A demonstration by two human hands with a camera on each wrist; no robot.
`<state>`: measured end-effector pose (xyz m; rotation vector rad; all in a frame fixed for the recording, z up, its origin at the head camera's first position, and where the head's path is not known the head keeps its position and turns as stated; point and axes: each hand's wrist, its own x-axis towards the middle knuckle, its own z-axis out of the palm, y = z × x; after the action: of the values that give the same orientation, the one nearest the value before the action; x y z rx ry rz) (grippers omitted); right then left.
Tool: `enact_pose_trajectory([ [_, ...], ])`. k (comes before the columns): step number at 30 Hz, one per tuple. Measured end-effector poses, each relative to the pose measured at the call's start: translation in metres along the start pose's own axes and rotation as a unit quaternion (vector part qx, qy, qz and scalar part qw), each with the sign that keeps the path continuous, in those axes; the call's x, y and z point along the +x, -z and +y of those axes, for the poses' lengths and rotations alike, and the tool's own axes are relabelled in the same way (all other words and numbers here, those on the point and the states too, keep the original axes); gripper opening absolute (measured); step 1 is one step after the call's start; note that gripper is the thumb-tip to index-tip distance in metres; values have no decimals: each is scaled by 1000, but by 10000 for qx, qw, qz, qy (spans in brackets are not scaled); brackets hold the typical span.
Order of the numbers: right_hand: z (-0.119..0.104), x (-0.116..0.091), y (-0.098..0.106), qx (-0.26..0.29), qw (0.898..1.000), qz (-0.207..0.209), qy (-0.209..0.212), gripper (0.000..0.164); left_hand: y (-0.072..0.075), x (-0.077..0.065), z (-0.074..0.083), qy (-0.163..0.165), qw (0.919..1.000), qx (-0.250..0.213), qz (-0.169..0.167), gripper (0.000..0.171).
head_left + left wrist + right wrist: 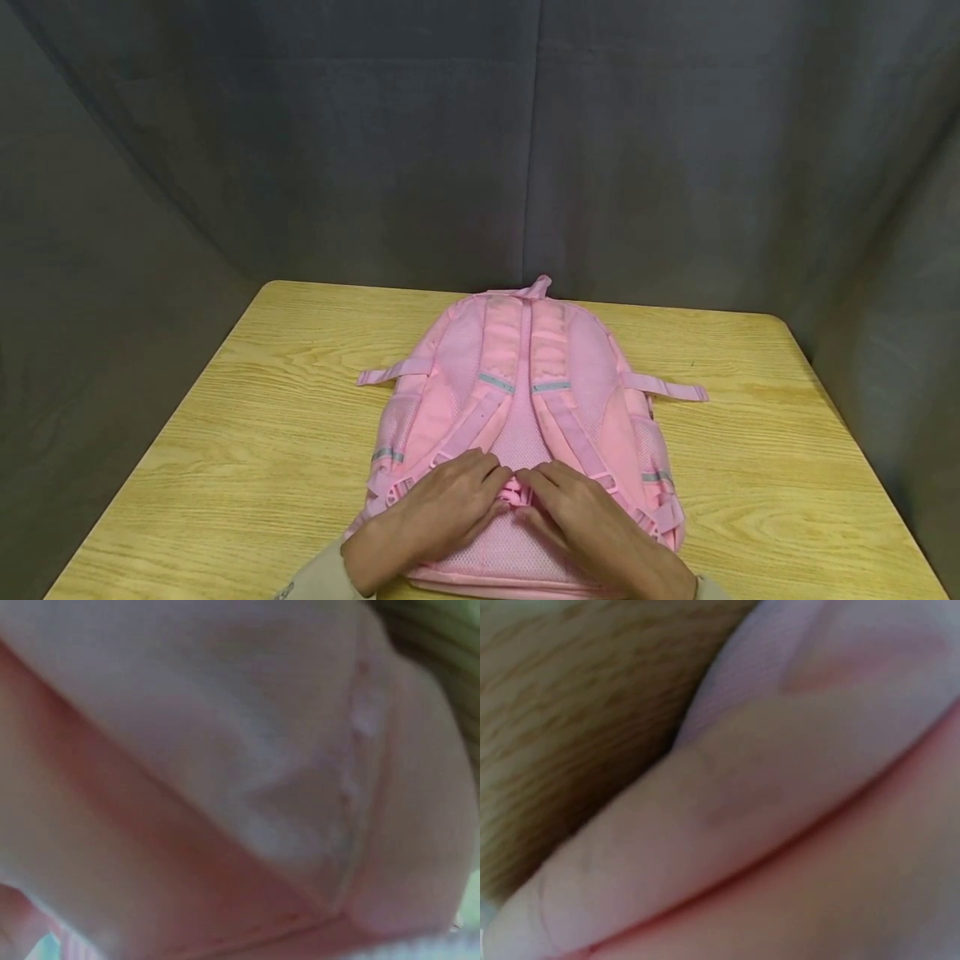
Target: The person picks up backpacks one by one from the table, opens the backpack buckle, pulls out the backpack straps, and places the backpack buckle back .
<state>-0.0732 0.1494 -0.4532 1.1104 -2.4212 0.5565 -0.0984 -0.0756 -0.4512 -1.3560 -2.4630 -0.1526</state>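
Note:
A pink backpack (525,425) lies on the table with its shoulder straps facing up. Over its lower middle, a small pink plastic buckle (513,493) shows between the two hands. From the left side, my left hand (453,500) pinches the buckle between thumb and fingers. Opposite it, my right hand (573,512) grips the buckle's other side. The fingertips partly cover the buckle, so I cannot tell whether its halves are joined. Both wrist views are close and blurred, without a clear sight of the grip.
The wooden table (262,400) extends on both sides of the backpack. Loose strap ends (671,387) stick out left and right from the bag. Behind the table and along both sides hangs a dark grey curtain (375,167).

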Motion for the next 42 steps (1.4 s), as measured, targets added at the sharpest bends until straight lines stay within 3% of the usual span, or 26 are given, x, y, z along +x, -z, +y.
enact_pose_trajectory([
  [15, 0, 3, 2, 113, 9996, 60, -240, 21, 5, 1, -1, 183, 9985, -501, 158, 31],
  [27, 0, 7, 5, 95, 9985, -58, -542, 20, 7, 2, -1, 287, 9954, -519, 755, 24],
  [34, 0, 7, 5, 277, 9976, -27, -639, 21, 8, 3, -2, 466, 9904, -1041, 780, 21],
  [42, 0, 9, 6, 434, 9964, -93, -716, 20, 10, 3, -3, 526, 9868, -1308, 793, 19],
])
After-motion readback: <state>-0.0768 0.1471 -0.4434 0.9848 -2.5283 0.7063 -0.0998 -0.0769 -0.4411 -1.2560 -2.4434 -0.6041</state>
